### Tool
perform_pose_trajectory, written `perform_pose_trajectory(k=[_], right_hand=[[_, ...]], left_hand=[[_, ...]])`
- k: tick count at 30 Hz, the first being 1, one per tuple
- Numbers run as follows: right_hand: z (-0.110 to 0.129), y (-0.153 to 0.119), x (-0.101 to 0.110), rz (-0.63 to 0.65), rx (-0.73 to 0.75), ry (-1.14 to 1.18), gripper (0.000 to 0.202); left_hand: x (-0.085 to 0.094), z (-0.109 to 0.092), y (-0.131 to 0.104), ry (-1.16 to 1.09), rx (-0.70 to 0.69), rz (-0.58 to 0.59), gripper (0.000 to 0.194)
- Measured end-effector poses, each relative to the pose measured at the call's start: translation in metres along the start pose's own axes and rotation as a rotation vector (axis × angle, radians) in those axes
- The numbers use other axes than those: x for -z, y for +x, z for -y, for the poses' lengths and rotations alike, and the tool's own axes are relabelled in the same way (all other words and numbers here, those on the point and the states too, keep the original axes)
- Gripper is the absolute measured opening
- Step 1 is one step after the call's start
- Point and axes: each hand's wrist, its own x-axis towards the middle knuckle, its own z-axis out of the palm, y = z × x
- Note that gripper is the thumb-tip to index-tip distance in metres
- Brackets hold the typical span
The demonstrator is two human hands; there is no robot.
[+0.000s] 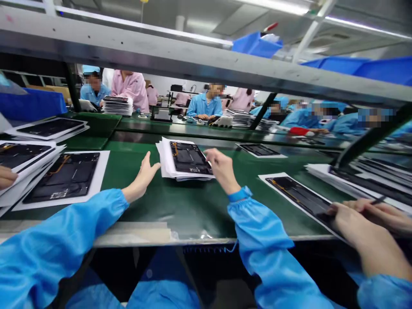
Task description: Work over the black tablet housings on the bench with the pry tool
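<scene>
Several dark panels lay on white sheets along the green belt [180,206], spaced apart, probably so each station could take one at a time. At 9 o'clock of the frame a co-worker's hand [6,177] rested on a pile of sheets [19,165]; how it was closed could not be told. Just right of that pile lay a single panel [66,175], flat and untouched.

Left hand [143,178] was open, fingers straight and together, thumb raised, holding nothing. It stood just short of the stack [185,161], at the stack's 8 o'clock, edge-on to the belt, likely placed to square or steady the sheets.

The stack sat at centre, a panel face-up on top of several white sheets.

Right hand [222,169] was at the stack's 4 o'clock corner, fingers curled loosely, tips touching the sheet edge; whether it pinched a sheet could not be told.

At 4 o'clock of the frame another panel [299,195] lay askew. A second co-worker's hands [363,219] worked at its near end, one holding a thin tool [376,200].
</scene>
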Motion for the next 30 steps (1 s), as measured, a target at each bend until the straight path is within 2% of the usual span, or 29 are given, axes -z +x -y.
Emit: perform_pose_trajectory(k=[3, 6, 11, 16, 20, 23, 27, 30], right_hand=[[0.022, -0.013, -0.016, 0.179, 0.217, -0.083, 0.024], [0.037, -0.016, -0.028, 0.276, 0.352, -0.177, 0.025], [0.05, -0.01, -0.029, 0.34, 0.453, -0.313, 0.027], [0.057, -0.009, -0.033, 0.37, 0.485, -0.373, 0.026], [0.061, -0.01, -0.032, 0.306, 0.508, -0.363, 0.023], [0.06, -0.006, -0.027, 0.176, 0.495, -0.322, 0.017], [0.057, -0.003, -0.025, -0.026, 0.457, -0.248, 0.018], [0.062, -0.01, -0.03, -0.043, 0.523, -0.16, 0.023]], left_hand=[[0.027, -0.007, -0.042, -0.029, 0.054, 0.054, 0.077], [0.047, -0.013, -0.067, -0.065, 0.091, 0.114, 0.079], [0.062, -0.007, -0.08, -0.146, 0.151, 0.141, 0.079], [0.058, -0.011, -0.081, -0.218, 0.226, 0.182, 0.078], [0.046, -0.027, -0.061, -0.223, 0.239, 0.249, 0.065], [0.03, -0.038, -0.024, -0.19, 0.239, 0.285, 0.05], [-0.006, -0.053, 0.029, -0.131, 0.236, 0.366, 0.036], [-0.035, -0.065, 0.047, -0.082, 0.237, 0.44, 0.034]])
